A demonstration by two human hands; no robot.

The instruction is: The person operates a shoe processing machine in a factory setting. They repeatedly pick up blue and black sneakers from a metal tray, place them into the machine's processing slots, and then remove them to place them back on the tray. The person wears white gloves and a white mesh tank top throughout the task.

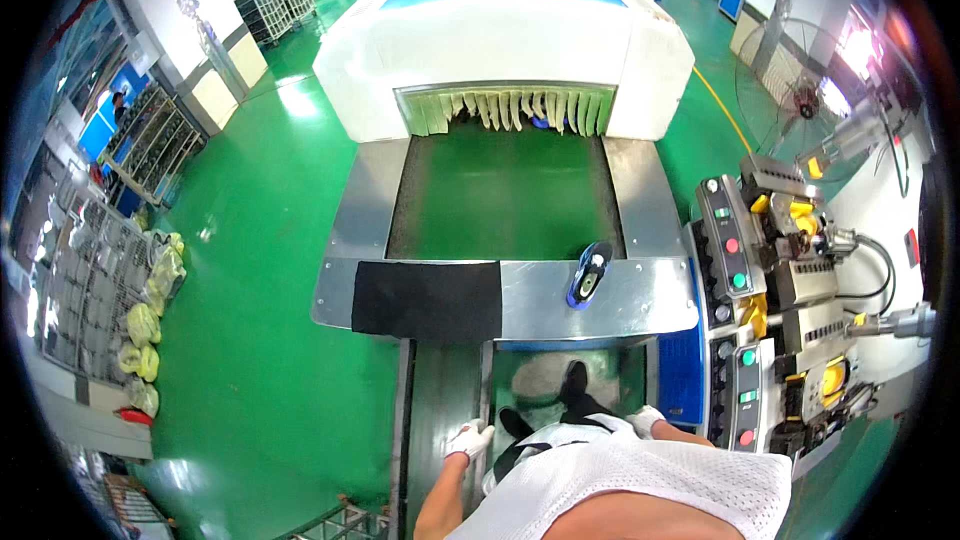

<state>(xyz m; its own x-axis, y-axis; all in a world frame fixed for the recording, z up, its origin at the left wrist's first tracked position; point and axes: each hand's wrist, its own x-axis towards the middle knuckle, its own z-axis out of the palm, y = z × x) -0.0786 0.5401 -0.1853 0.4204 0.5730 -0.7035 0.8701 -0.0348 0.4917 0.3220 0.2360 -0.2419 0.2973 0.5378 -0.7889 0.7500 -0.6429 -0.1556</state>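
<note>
My left hand, in a white glove, hangs beside the metal rail of a narrow conveyor lane. Its fingers look loosely spread, with nothing visible in them. Close to my right side is my right hand, also gloved in white; its fingers are mostly hidden. Both hands are apart from the single blue and black shoe, which lies on the steel ledge ahead. Left of it, a black mat covers part of that ledge.
A green conveyor belt runs under a strip curtain into a large white machine. To the right stand pressing machines with control panels and a fan. Racks and yellowish bags line the left.
</note>
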